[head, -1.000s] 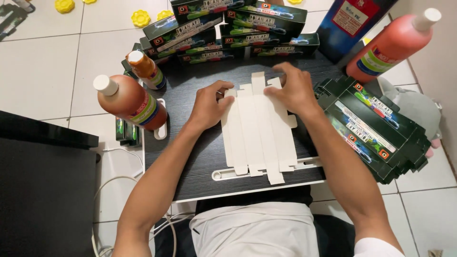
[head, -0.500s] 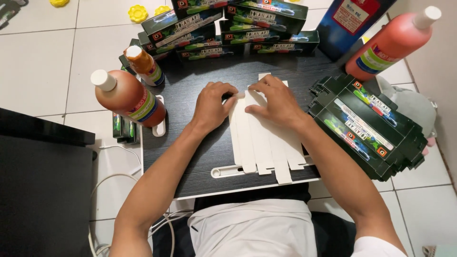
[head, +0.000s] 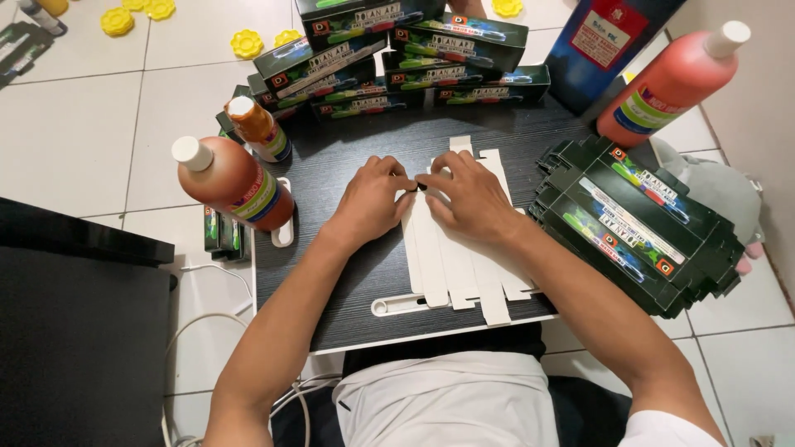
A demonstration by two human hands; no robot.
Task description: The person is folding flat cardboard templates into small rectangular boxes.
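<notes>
Head view left a good deal cut off or unclear: the tall blue container and the farthest dark printed cartons ran past the top edge, my own body hid the near edge of the black wood-grain lap table, and whatever small dark thing sat between my fingertips was too tiny to make out. My left hand lay knuckles-up on the table, fingers curled, thumb and forefinger pinched together at the left edge of the fan of flat white cardboard strips. My right hand rested across the upper part of those strips, fingers bent and pressing down, its fingertips meeting the left hand's; whether it truly gripped anything I could not tell. The strips lay overlapped in the middle of the table. To the left stood a large red-orange paint bottle with a white cap and a smaller orange one, both closed. At the right a stack of flattened dark cartons leaned, and another red bottle lay tilted behind it.
</notes>
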